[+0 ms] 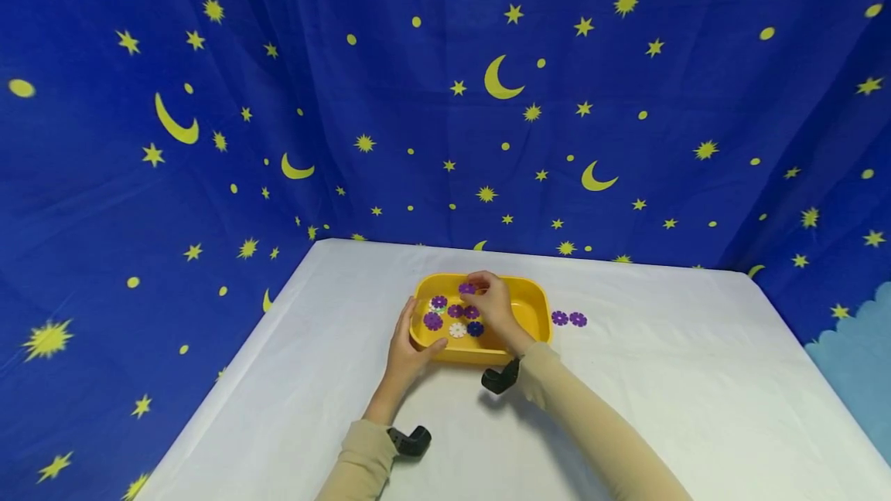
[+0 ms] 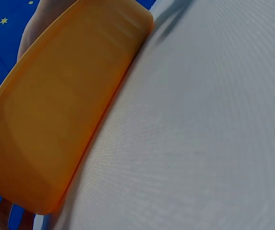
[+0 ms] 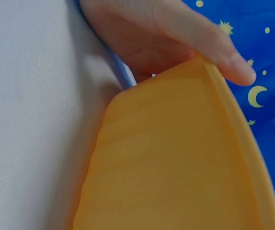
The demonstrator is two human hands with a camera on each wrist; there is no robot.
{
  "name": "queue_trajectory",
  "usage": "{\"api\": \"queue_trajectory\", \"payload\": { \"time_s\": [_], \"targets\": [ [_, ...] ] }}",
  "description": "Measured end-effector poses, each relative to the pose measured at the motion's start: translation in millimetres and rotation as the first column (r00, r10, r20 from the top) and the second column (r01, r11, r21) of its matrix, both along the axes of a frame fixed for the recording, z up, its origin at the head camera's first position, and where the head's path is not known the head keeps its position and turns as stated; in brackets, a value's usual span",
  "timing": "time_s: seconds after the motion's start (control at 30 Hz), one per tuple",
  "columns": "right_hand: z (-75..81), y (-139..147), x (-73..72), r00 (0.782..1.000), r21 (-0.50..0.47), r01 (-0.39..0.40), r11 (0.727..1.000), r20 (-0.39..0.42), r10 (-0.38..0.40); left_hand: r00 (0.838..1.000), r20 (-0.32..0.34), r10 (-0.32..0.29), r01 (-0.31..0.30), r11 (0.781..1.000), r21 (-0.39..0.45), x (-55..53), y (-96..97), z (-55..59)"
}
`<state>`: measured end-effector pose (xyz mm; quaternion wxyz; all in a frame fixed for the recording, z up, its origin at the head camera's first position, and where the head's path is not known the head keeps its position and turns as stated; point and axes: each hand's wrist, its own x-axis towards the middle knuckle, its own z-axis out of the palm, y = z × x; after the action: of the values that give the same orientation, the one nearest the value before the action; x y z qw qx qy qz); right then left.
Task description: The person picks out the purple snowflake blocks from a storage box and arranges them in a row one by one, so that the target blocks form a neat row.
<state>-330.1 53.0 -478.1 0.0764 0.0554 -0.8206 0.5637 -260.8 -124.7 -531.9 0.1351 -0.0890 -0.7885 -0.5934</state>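
Observation:
A yellow plastic tub (image 1: 532, 308) stands on the table, with several purple flower-shaped discs (image 1: 433, 321), a white disc (image 1: 457, 330) and a dark blue disc (image 1: 476, 328) inside. My left hand (image 1: 411, 346) grips its left end, thumb over the near rim and fingers along the outer side; the right wrist view shows this thumb (image 3: 238, 69) at the tub's corner. Above the tub, my right hand (image 1: 493, 304) pinches a purple flower-shaped disc (image 1: 467, 288) between thumb and fingers. The left wrist view shows mostly the tub's outer wall (image 2: 65, 110), which hides the discs.
Two purple discs (image 1: 568, 318) lie side by side on the white-covered table (image 1: 661, 377), just right of the tub. A blue curtain (image 1: 418, 114) with yellow moons and stars hangs behind and at both sides. Each wrist wears a black camera mount (image 1: 411, 441).

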Motion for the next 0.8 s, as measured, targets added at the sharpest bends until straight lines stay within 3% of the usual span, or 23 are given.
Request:
{"api": "queue_trajectory", "payload": {
  "time_s": [0.2, 0.43, 0.57, 0.67, 0.8],
  "targets": [
    [4.4, 5, 5.9, 1.0, -0.031, 0.007, 1.0, -0.03, -0.008, 0.999, 0.039, -0.002, 0.003, 1.0, -0.019, 0.4, 1.9, 3.4],
    [8.7, 13, 13.5, 0.997, -0.037, 0.039, 0.999, -0.073, -0.041, 0.999, 0.049, -0.02, 0.021, 0.999, -0.026, 19.9, 4.6, 37.9],
    [8.4, 22, 17.5, 0.995, -0.058, 0.059, 0.997, -0.071, -0.063, 0.999, 0.037, -0.002, 0.003, 1.0, -0.03, 8.9, 2.8, 18.0],
    [6.7, 29, 20.7, 0.993, -0.066, 0.073, 0.995, -0.085, -0.079, 0.999, 0.043, 0.003, -0.002, 1.0, -0.016, 8.7, 3.3, 16.2],
    [6.9, 40, 24.4, 0.988, -0.073, 0.107, 0.992, -0.104, -0.114, 0.999, 0.044, -0.009, 0.009, 1.0, -0.006, 21.1, 6.3, 36.6]
  ]
}}
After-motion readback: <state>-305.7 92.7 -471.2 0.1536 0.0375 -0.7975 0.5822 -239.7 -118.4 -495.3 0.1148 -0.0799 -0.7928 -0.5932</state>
